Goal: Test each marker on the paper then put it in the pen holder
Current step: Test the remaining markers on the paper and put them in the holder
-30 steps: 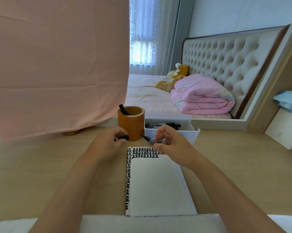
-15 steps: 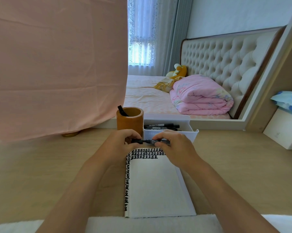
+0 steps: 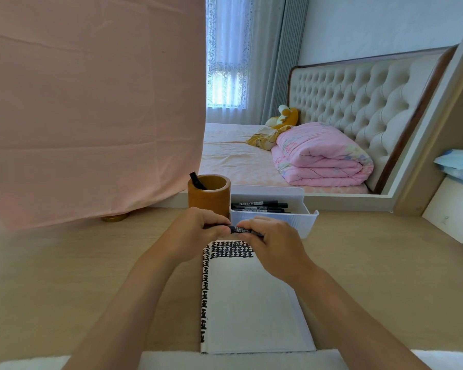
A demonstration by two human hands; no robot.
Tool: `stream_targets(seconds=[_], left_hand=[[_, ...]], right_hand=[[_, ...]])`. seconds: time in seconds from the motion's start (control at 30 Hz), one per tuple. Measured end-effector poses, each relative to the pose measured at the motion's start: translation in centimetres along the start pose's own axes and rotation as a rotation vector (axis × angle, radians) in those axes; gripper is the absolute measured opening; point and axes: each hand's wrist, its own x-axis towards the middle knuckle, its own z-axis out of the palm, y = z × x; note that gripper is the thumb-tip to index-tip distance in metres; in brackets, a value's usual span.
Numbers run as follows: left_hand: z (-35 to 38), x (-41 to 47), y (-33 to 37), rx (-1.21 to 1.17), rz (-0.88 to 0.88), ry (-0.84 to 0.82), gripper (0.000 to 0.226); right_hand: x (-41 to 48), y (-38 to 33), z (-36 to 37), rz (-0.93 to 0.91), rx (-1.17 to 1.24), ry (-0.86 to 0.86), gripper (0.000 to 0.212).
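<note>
A black marker (image 3: 241,230) lies level between my two hands just above the far end of the paper pad (image 3: 251,303). My left hand (image 3: 198,229) pinches its left end, where the cap sits, and my right hand (image 3: 273,243) grips the barrel. The pad carries rows of black marks along its top and left edge. Behind my left hand stands the brown pen holder (image 3: 210,197) with one black marker (image 3: 197,180) leaning inside. To its right, a white tray (image 3: 302,222) holds several black markers (image 3: 259,206).
A pink cloth (image 3: 91,108) hangs at the left, reaching the wooden desk (image 3: 78,268). A white box (image 3: 451,212) sits at the far right of the desk. Beyond the desk is a bed with a folded pink quilt (image 3: 321,156).
The hands came together: one second ago the cap was in my left hand apart from the marker in my right. Now the marker is level between both hands with the cap end joined.
</note>
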Motion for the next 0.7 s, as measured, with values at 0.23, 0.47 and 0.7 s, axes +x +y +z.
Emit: stream_targets(seconds=[0.23, 0.47, 0.7], left_hand=[[-0.4, 0.1, 0.8, -0.023, 0.029, -0.011, 0.012], [-1.3, 0.2, 0.2, -0.008, 0.008, 0.142, 0.022], [-5.1, 4.3, -2.0, 0.163, -0.079, 0.408, 0.034]], right_hand=[[0.3, -0.2, -0.2, 0.080, 0.068, -0.118, 0.023], [1.2, -0.5, 0.2, 0.177, 0.190, -0.160, 0.022], [7.6, -2.3, -2.1, 0.233, 0.262, 0.059, 0.013]])
